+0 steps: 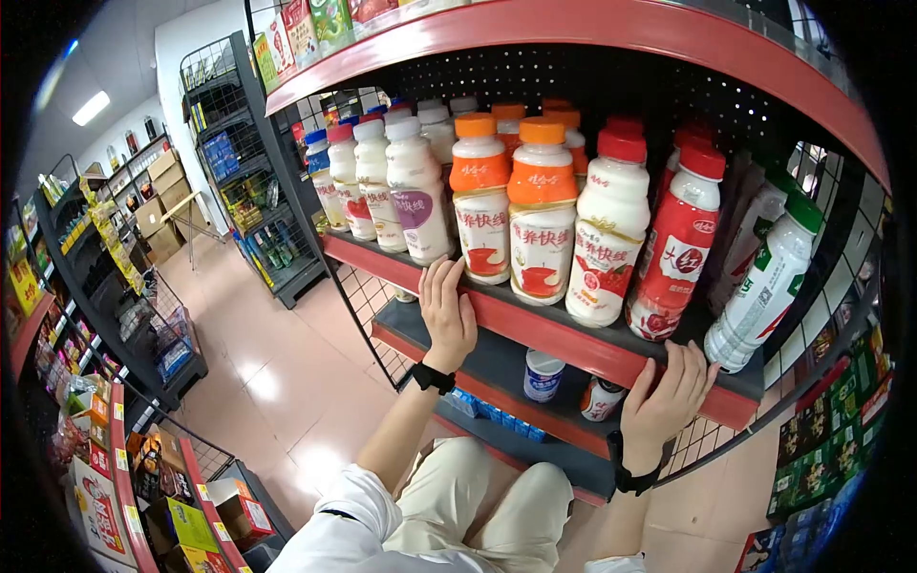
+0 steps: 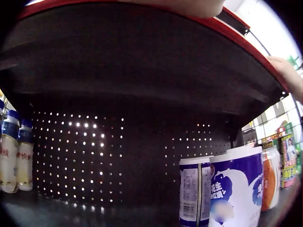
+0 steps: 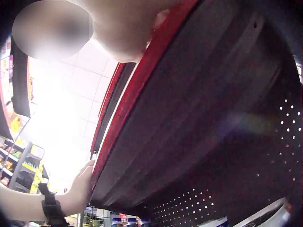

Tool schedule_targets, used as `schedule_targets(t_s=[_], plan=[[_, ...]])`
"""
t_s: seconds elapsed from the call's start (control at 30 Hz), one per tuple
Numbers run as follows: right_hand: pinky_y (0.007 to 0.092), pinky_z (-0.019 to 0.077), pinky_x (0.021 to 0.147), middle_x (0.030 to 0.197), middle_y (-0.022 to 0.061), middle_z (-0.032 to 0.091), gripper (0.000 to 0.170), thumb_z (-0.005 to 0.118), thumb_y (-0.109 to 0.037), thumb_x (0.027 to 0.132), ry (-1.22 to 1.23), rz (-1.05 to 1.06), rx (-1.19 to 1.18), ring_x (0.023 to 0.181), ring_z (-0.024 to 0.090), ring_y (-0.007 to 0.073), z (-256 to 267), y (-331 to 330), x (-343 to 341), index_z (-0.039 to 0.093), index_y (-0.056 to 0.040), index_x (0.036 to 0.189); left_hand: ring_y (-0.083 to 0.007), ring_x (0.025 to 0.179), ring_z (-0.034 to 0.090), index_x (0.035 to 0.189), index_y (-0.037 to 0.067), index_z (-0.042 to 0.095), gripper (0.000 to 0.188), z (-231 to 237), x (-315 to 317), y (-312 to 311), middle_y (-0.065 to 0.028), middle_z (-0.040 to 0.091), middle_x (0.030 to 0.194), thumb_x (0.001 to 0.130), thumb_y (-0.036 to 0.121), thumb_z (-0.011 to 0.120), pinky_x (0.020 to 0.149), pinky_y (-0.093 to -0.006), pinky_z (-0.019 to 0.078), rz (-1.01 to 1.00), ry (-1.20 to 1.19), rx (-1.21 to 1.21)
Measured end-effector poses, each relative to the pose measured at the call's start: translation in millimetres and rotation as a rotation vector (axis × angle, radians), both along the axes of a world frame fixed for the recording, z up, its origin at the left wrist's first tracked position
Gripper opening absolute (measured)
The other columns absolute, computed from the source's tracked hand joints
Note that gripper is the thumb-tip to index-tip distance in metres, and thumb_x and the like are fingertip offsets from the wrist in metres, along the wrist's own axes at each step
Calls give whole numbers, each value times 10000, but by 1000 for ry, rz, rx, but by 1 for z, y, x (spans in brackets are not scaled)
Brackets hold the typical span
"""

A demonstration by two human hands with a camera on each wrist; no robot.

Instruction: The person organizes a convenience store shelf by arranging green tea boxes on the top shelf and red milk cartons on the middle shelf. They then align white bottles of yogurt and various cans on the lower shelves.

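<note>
My left hand [image 1: 447, 315] rests on the red front edge [image 1: 535, 334] of a shelf, fingers extended over the lip below a white-capped bottle with a purple label [image 1: 416, 196]. Farther right along the same edge lies my right hand [image 1: 666, 396], its fingertips near a red bottle [image 1: 676, 244] and a tilted green-capped bottle [image 1: 764, 286]. Between the hands stand two orange-capped bottles and a red-capped white bottle [image 1: 604, 229]. Neither hand holds a bottle. Both wrist views look up at the shelf's dark underside [image 2: 118, 56], with parts of the hands at its red edge.
On the lower shelf are a blue and white can [image 1: 543, 374], a second can [image 1: 600, 399] and small blue cartons [image 1: 492, 413]. Another red-edged shelf [image 1: 611, 24] hangs above the bottles. Snack racks [image 1: 124, 477] stand on the left, and stacked green packs [image 1: 831, 430] on the right.
</note>
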State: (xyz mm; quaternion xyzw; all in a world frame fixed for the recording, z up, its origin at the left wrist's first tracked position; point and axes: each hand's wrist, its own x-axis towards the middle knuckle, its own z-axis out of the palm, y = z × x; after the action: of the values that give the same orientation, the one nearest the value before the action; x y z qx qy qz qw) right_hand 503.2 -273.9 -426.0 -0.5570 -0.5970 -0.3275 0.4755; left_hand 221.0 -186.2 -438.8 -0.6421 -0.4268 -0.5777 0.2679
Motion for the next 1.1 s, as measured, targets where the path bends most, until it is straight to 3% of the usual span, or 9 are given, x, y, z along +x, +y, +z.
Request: schedule_targets(t_s=[0.57,1.1], plan=[[513,256,1092,1051,98,591,259,558,-201,878,25,23,37,1092,556,288,-5,5,0,589,-31,1072,-424,1190,468,1201,-63,533,445,-3,5,6,-250,532,1200,819,120,397,1044,-516,307,36,-32,58],[522,256,1076,1051,119,586,284,585,-200,847,61,60,-11,1103,535,305,0,0,-1,598,-28,1073,-400,1230,447,1243,-60,505,453,-7,1,5,-234,526,1231,827,93,408,1074,-509,276,45,-14,9]])
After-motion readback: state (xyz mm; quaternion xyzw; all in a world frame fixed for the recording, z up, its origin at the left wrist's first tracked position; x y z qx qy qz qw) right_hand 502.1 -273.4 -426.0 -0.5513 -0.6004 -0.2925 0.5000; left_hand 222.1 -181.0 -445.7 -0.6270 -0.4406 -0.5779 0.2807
